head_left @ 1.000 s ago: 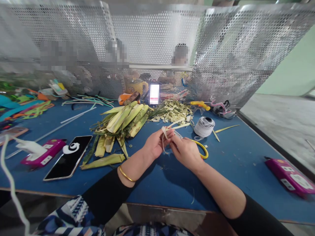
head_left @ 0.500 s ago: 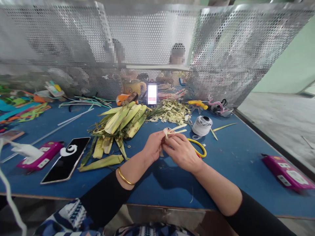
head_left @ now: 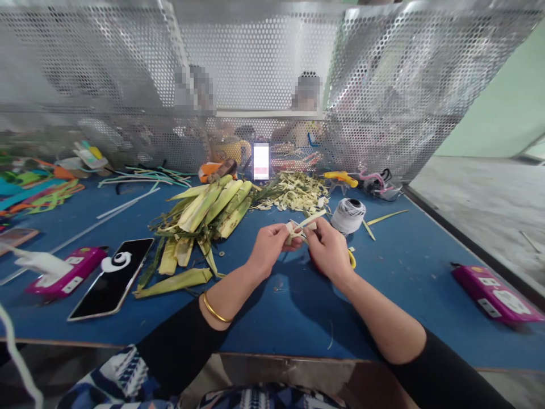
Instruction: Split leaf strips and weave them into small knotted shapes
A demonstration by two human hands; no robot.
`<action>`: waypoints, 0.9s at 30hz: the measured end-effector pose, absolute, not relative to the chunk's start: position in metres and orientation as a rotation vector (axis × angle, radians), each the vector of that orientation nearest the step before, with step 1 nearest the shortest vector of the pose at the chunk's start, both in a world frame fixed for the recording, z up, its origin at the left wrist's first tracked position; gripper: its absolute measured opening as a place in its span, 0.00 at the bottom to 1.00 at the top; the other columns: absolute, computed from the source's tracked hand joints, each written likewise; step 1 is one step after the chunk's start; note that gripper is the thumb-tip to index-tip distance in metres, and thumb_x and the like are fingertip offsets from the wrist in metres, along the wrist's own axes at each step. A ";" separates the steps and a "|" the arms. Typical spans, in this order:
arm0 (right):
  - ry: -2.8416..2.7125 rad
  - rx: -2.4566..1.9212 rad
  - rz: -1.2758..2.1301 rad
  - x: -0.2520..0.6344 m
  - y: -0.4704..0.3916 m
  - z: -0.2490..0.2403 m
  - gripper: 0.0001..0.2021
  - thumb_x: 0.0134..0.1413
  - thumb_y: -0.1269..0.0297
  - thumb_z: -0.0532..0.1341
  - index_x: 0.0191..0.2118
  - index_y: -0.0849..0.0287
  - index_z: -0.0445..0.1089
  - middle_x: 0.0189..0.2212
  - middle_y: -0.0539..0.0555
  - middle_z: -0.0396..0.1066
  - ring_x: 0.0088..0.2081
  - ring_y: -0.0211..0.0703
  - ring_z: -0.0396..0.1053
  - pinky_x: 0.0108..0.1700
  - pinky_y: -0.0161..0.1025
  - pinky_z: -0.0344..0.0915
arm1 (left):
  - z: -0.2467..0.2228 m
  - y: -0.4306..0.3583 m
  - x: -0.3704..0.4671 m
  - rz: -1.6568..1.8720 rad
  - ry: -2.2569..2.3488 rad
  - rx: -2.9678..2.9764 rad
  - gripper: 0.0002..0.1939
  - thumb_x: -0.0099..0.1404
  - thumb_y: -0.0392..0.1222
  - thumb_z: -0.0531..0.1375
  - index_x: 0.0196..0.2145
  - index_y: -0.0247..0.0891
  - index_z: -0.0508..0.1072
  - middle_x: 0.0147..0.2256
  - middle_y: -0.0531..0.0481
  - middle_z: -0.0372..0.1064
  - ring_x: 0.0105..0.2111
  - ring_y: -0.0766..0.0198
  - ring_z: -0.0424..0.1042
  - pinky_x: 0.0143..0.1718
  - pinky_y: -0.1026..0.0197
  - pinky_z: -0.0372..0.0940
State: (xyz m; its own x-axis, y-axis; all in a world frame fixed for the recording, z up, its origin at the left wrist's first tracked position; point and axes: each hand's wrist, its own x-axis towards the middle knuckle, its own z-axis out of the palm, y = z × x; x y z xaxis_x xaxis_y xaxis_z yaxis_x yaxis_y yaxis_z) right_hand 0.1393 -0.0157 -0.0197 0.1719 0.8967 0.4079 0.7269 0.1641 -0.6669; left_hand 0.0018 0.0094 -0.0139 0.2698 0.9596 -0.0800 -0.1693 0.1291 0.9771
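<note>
Pale husk strips are held between my two hands above the blue table. My left hand pinches their left end, where they cross in a small fold. Closed on the strips' right side is my right hand, partly over a yellow-handled tool. A spool of white thread stands just behind my right hand. Left of my hands lies a pile of corn husks, with a loose husk in front. Husk scraps are heaped farther back.
A black phone and a magenta box lie at left, another magenta box at right. Yellow scissors or a similar tool rest at the back. Behind a perforated metal screen, people are visible.
My right hand has moved right, away from my left hand, and more of the strips now shows between them. The yellow handle is now mostly covered by my right hand.
</note>
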 end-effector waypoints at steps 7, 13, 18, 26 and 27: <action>-1.423 -1.511 0.557 0.142 -0.007 -0.033 0.09 0.54 0.58 0.55 0.27 0.56 0.62 0.15 0.44 0.62 0.17 0.36 0.59 0.22 0.33 0.53 | -0.011 0.008 0.001 1.012 0.856 1.139 0.11 0.54 0.43 0.62 0.32 0.34 0.79 0.30 0.47 0.75 0.28 0.65 0.73 0.36 0.61 0.69; -1.355 -1.508 0.703 0.136 -0.012 -0.025 0.07 0.52 0.60 0.57 0.27 0.55 0.63 0.13 0.43 0.63 0.14 0.37 0.61 0.19 0.34 0.58 | -0.012 0.005 0.003 1.033 0.907 1.111 0.10 0.49 0.39 0.66 0.32 0.34 0.79 0.28 0.50 0.75 0.26 0.68 0.71 0.35 0.63 0.68; -1.262 -1.464 0.867 0.132 -0.014 -0.022 0.08 0.52 0.57 0.58 0.34 0.55 0.62 0.19 0.47 0.70 0.17 0.41 0.68 0.22 0.37 0.65 | -0.014 0.011 0.001 1.082 0.971 0.950 0.07 0.50 0.40 0.66 0.28 0.34 0.78 0.25 0.49 0.74 0.24 0.68 0.71 0.29 0.66 0.67; -1.629 -1.223 0.676 0.129 -0.024 -0.021 0.16 0.58 0.65 0.53 0.52 0.55 0.64 0.32 0.51 0.75 0.28 0.40 0.73 0.35 0.38 0.69 | -0.015 0.020 -0.004 1.157 1.011 0.905 0.09 0.48 0.42 0.67 0.25 0.33 0.75 0.23 0.51 0.72 0.22 0.69 0.69 0.27 0.67 0.67; -1.732 -1.169 0.622 0.130 -0.024 -0.020 0.15 0.58 0.67 0.52 0.49 0.54 0.68 0.35 0.52 0.75 0.32 0.41 0.74 0.38 0.39 0.68 | -0.015 0.020 -0.004 1.164 1.009 0.904 0.09 0.47 0.42 0.67 0.25 0.33 0.75 0.23 0.50 0.72 0.22 0.69 0.69 0.28 0.66 0.67</action>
State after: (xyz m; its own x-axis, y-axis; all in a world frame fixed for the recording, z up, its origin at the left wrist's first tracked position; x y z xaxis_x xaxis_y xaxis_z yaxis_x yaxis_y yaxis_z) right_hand 0.1295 -0.0243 -0.0205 -0.1206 0.9038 0.4106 0.4356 0.4199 -0.7962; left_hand -0.0038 0.0196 -0.0150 0.0974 0.9836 -0.1516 -0.2898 0.1737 0.9412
